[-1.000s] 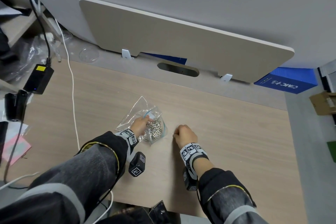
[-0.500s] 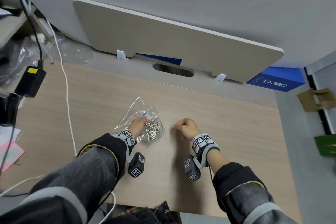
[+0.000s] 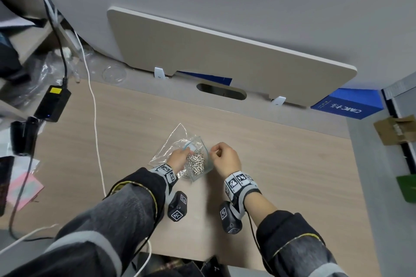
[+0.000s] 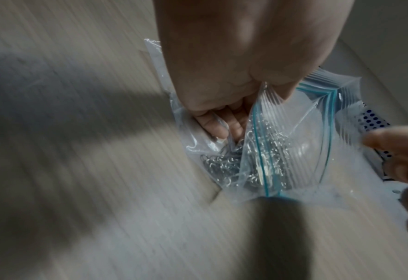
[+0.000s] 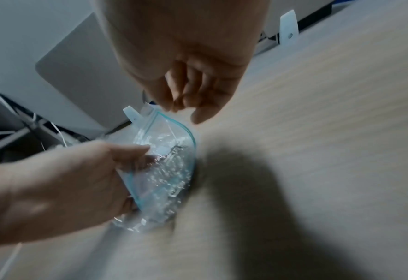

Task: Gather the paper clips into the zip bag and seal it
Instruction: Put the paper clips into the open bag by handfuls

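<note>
Centrally on desk (image 3: 281, 164): left hand (image 3: 177, 159) pinches zip bag (image 3: 198, 159) mouth wide; right hand (image 3: 226, 158), fingers curled together, hovers above paper clips (image 3: 197, 163) inside; pinch contents unclear.

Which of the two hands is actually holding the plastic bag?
The left hand: its fingers pinch the zip bag at its open mouth. The right hand hovers beside it, fingers curled, not touching the bag.

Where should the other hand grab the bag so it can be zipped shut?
Probably the free lip of the zip bag beside the blue zip line, coming from the right. The left hand grips the opposite lip, so the mouth gapes toward the right hand.
</note>
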